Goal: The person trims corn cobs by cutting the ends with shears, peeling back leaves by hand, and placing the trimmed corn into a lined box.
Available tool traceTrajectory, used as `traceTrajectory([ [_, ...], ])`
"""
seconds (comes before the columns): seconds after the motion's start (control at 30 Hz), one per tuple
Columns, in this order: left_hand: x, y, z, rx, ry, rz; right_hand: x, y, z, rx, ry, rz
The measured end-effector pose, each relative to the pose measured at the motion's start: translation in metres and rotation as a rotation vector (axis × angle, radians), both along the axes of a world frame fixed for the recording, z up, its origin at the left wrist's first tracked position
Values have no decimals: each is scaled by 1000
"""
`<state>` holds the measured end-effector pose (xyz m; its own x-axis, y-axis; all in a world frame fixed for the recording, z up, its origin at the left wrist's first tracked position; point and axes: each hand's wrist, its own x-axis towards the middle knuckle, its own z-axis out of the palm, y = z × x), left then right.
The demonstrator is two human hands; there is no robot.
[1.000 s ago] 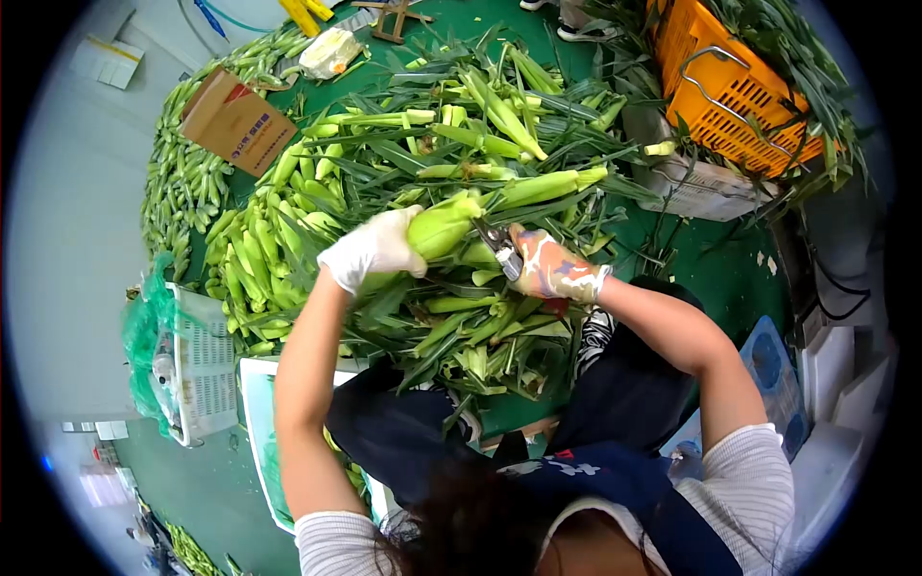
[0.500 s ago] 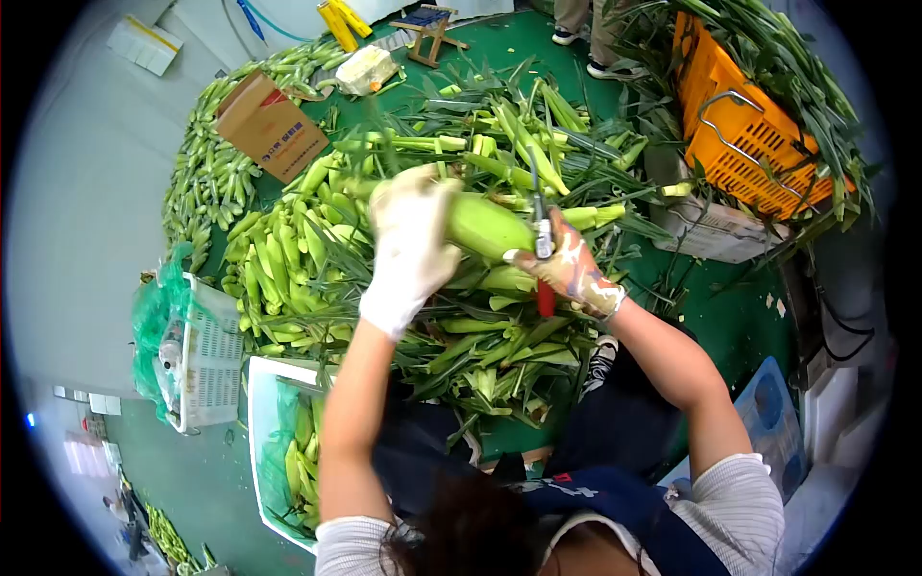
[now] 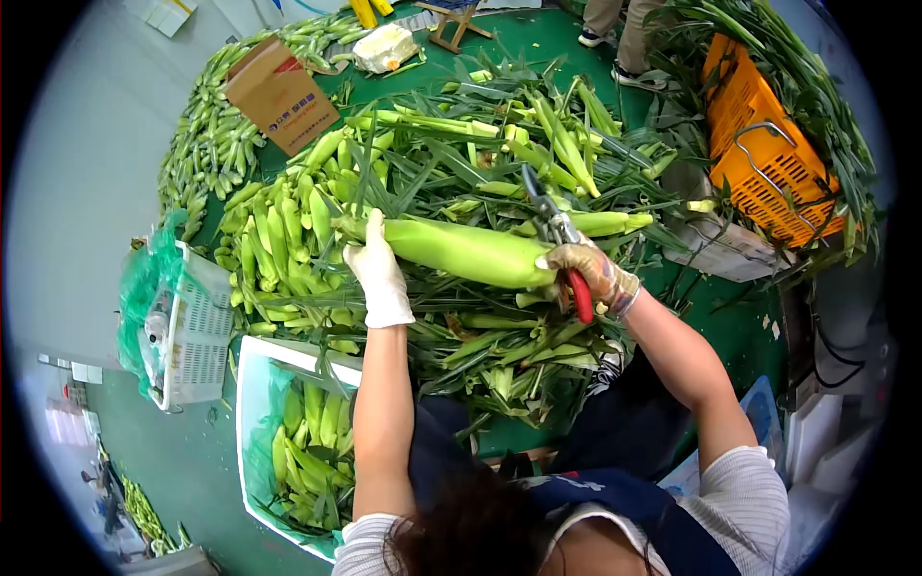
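Note:
A green ear of corn [image 3: 471, 252], in its husk, lies nearly level between my hands above the pile. Wrapped in a white glove, my left hand [image 3: 379, 274] grips its narrow left end. My right hand [image 3: 597, 274], in a patterned glove, holds pruning shears [image 3: 555, 223] by their red handles, blades pointing up and left. Its thumb and fingers also touch the ear's thick right end. Beneath both hands spreads a heap of corn leaves and husks [image 3: 499, 336], with unhusked ears [image 3: 279, 240] piled to the left.
A white bin [image 3: 247, 451] lined with green plastic holds several ears at lower left. Beyond it stands a white basket [image 3: 202, 331]. A cardboard box [image 3: 283, 96] sits at the far left of the heap, an orange crate [image 3: 768, 154] at upper right. Another person's legs [image 3: 634, 38] show at the top.
My left hand has shifted from over the ear to its left end, leaving most of the ear in view. The shears now tilt further left. The whole view has shifted slightly.

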<state>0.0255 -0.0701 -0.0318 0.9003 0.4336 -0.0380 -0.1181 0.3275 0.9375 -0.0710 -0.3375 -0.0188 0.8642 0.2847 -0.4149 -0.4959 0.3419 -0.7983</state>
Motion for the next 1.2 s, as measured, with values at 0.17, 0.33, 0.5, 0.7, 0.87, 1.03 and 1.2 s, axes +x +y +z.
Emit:
traceTrajectory([
  [0.17,-11,15,9,633,71,10,-8,27,1,-1217,-676,430],
  [0.33,-4,19,11,-120,88,-80,-21,39,-1,-1038,-683,196],
  [0.5,14,60,13,-350,-59,28,17,7,-4,-653,-268,-297],
  [0.7,36,48,-18,-192,51,118,33,15,20,-1499,-411,-253],
  [0.87,5,-21,22,-194,142,-331,-13,61,-11,-919,-391,176],
  [1.03,8,-27,-10,897,-154,-278,-15,49,-14,-278,-141,-258],
  [1.2,-36,-39,15,929,-317,-320,1,31,-14,-269,-297,-710],
])
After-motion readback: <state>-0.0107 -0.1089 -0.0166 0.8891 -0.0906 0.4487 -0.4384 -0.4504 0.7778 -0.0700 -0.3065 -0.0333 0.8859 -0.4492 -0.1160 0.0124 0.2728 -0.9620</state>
